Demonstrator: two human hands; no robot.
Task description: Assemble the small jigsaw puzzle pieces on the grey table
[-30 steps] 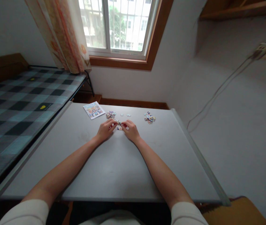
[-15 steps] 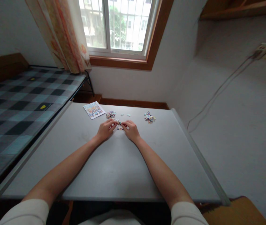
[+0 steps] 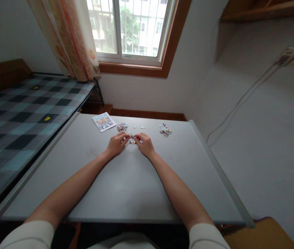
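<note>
Close together over the far half of the table, my left hand [image 3: 117,143] and my right hand [image 3: 144,143] pinch small jigsaw puzzle pieces [image 3: 132,137] between their fingertips. The fingers partly hide these pieces, so I cannot tell whether they are joined. Just below the fingertips lies a short strip of puzzle pieces [image 3: 132,142] on the tabletop. Beyond my left fingers is a heap of loose puzzle pieces [image 3: 122,127]. Two small groups of pieces, one of them by itself [image 3: 134,127] and the other to its right [image 3: 142,128], lie beyond my fingertips.
Another pile of puzzle pieces [image 3: 166,130] lies to the right on the white table [image 3: 126,186]. A printed picture card [image 3: 104,122] is at the far left. A bed with a checked cover [image 3: 38,114] stands left of the table, and a cable [image 3: 235,107] hangs along the right wall.
Both hands stay in nearly the same place. The pieces at the fingertips have shifted only very slightly.
</note>
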